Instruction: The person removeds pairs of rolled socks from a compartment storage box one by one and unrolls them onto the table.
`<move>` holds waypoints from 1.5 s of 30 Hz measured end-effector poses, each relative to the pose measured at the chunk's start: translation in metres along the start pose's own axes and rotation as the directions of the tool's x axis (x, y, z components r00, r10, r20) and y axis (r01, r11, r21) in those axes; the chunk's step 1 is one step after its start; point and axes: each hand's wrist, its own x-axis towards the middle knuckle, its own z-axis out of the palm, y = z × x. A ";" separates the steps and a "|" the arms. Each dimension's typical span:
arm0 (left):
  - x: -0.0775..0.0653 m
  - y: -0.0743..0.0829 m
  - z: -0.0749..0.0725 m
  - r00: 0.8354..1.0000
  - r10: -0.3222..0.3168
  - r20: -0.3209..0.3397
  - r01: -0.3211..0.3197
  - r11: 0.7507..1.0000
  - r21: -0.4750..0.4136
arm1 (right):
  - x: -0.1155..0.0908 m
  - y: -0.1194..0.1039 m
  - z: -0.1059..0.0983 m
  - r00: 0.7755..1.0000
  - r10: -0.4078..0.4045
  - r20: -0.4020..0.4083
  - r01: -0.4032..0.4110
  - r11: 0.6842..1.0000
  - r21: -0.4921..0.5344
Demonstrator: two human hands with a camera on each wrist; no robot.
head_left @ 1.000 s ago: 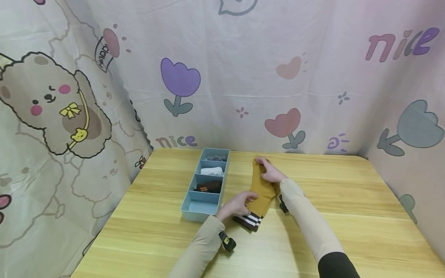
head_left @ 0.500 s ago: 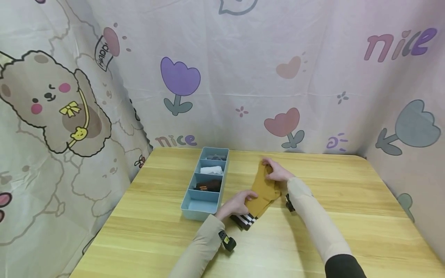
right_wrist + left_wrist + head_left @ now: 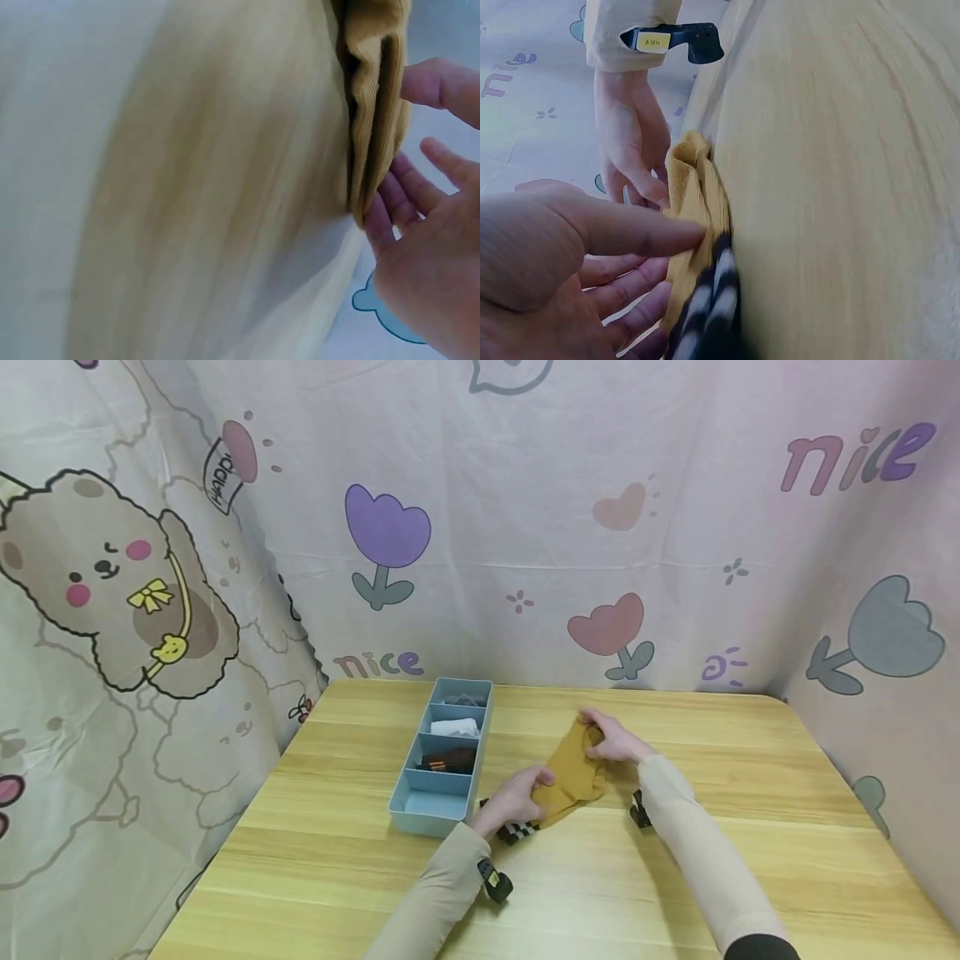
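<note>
A pair of mustard socks (image 3: 572,772) with dark, white-striped cuffs lies on the table, right of the organizer box. My left hand (image 3: 517,797) holds them near the cuffs, its thumb on one side and fingers on the other; it partly covers the stripes (image 3: 705,304). At the far end my right hand (image 3: 617,742) grips the toe part between thumb and fingers. Seen from the right wrist, the socks (image 3: 375,97) form several folded layers, with the right fingertips (image 3: 405,187) at their edge.
A blue-grey organizer box (image 3: 397,810) with compartments stands left of the socks. It holds a dark brown bundle (image 3: 450,761) with orange marks, a white folded item (image 3: 454,727) and something greyish at the back. A printed curtain hangs behind the wooden table (image 3: 720,760).
The right hand has moved right and slightly nearer, taking the toe end along. The socks now slant more, and their cuffs have shifted left under the nearly still left hand.
</note>
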 end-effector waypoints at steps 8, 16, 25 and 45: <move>0.001 -0.003 0.001 0.998 0.055 -0.031 -0.052 0.995 0.085 | -0.019 -0.002 -0.004 0.996 0.086 -0.008 -0.087 0.992 -0.096; 0.002 -0.003 0.002 0.996 0.021 -0.081 -0.017 0.998 0.054 | -0.039 -0.002 -0.004 0.988 0.152 -0.030 -0.154 0.985 -0.078; 0.011 -0.007 0.003 0.993 0.011 -0.116 -0.018 0.998 -0.055 | -0.057 -0.006 -0.004 0.979 0.197 -0.050 -0.200 0.978 -0.062; 0.033 -0.013 0.012 0.954 -0.020 -0.299 -0.042 0.979 -0.200 | -0.079 -0.019 0.003 0.980 0.116 -0.161 -0.151 0.963 -0.225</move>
